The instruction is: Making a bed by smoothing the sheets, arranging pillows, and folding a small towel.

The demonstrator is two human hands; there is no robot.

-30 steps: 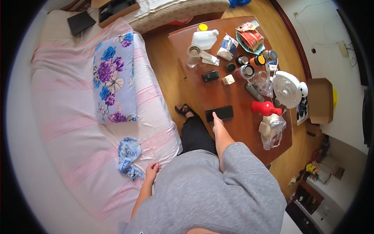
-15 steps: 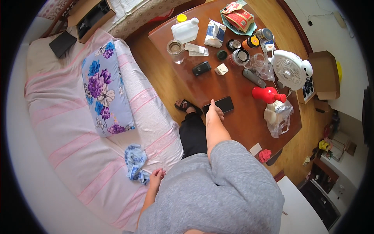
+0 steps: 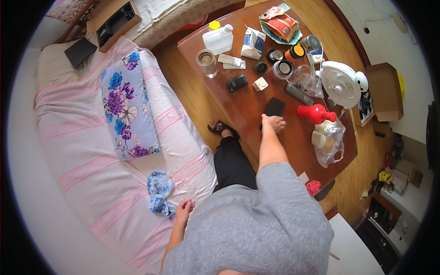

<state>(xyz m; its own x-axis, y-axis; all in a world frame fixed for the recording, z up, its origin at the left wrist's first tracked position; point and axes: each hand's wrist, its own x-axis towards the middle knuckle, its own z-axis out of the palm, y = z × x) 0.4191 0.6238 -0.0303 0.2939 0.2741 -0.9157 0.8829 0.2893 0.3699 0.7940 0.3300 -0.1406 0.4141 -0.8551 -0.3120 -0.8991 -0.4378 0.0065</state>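
Left hand [image 3: 184, 208] beside the grey shirt [image 3: 256, 229], fingers loosely curled, nothing visible in it; right hand [image 3: 273, 123] covers the near end of what looks like a black phone [image 3: 275, 106] at the brown table [image 3: 298, 142], left of the red bottle [image 3: 314, 113]; fingers partly hidden, no telling how firmly they grip; phone could slip if pinched only by that end, or swing into bottle or grey remote [image 3: 299, 94]; versus half a second ago, phone turned from crosswise to lengthwise, right hand further right.
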